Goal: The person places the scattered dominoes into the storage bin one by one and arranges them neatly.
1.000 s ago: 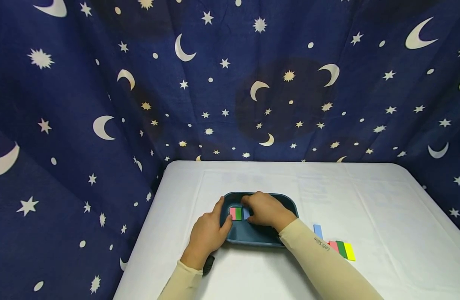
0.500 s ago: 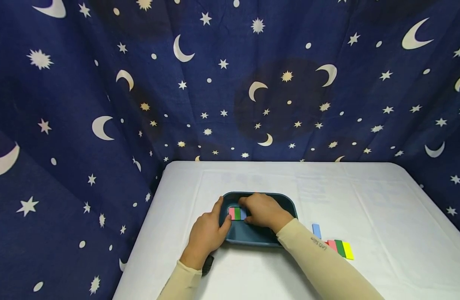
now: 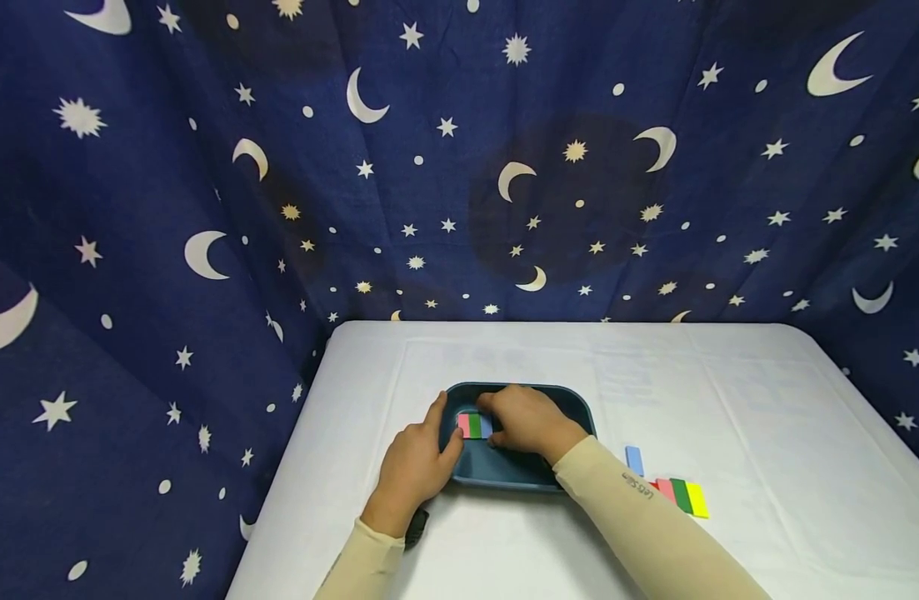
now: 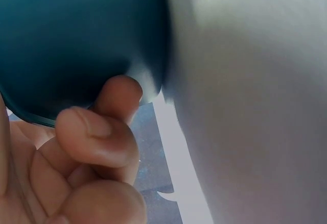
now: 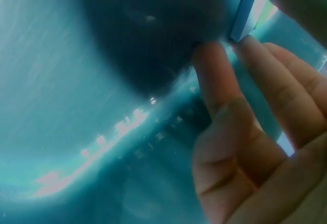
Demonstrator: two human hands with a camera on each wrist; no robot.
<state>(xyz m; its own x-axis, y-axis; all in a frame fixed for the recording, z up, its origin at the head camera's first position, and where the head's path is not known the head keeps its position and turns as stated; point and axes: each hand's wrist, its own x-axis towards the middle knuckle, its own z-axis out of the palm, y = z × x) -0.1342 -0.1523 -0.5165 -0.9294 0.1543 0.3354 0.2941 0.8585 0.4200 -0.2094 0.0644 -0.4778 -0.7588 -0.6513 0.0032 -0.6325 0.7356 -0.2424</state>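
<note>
A dark teal tray (image 3: 496, 483) rests on the table in the head view. At its left end my left hand (image 3: 412, 467) grips the wall, thumb over the rim and fingers curled outside below it. Inside the tray a pink block (image 3: 463, 426), a green block (image 3: 475, 427) and a blue block (image 3: 486, 427) lie side by side in a row. My right hand (image 3: 532, 425) reaches in from the right and pinches the blue block. In the right wrist view the fingertips meet the blue block's end (image 5: 245, 15); part of the row is hidden there.
Right of the tray, another blue block (image 3: 634, 460) lies on the white table. Near it a red block, mostly covered by the right sleeve, adjoins pink (image 3: 666, 490), green (image 3: 681, 496) and yellow (image 3: 696, 500) blocks. A star-patterned curtain (image 3: 444, 192) hangs behind the table.
The blue block in the tray has slid left with my right hand, closing the gap beside the green block. My left hand has kept its place on the tray.
</note>
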